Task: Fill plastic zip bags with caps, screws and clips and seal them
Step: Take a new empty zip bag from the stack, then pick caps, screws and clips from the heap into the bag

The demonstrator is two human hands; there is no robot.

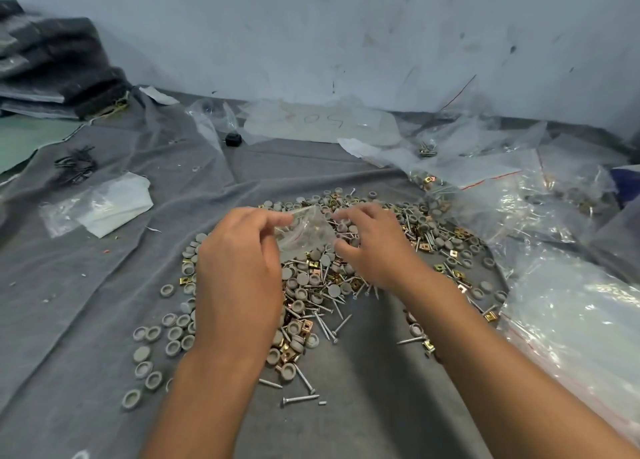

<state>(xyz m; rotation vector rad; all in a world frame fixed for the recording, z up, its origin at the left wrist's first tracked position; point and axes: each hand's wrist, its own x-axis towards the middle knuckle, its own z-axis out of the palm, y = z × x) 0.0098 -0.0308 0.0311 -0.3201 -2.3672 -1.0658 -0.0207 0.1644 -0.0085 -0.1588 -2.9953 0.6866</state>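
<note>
**Opening a small bag over the pile**

My left hand [239, 250] pinches one edge of a small clear zip bag [304, 231] between thumb and fingers; my right hand [370, 240] has its fingertips curled at the other edge, grip closed on the plastic as far as I can tell. The bag sits in mid-frame, just above the heap of grey caps [301, 278], screws [325, 323] and brass clips [306, 327] spread on the grey cloth [104, 285]. It looks empty, though the film is too clear to be sure.

I judge the step is parting the mouth. To do it well I'd rub the two lips apart with my thumbs, keep the opening facing up and low over the heap, then free one hand to feed pieces in. Screw points could pierce the film, so heads first. Filled bags [519, 195] lie at right.
</note>
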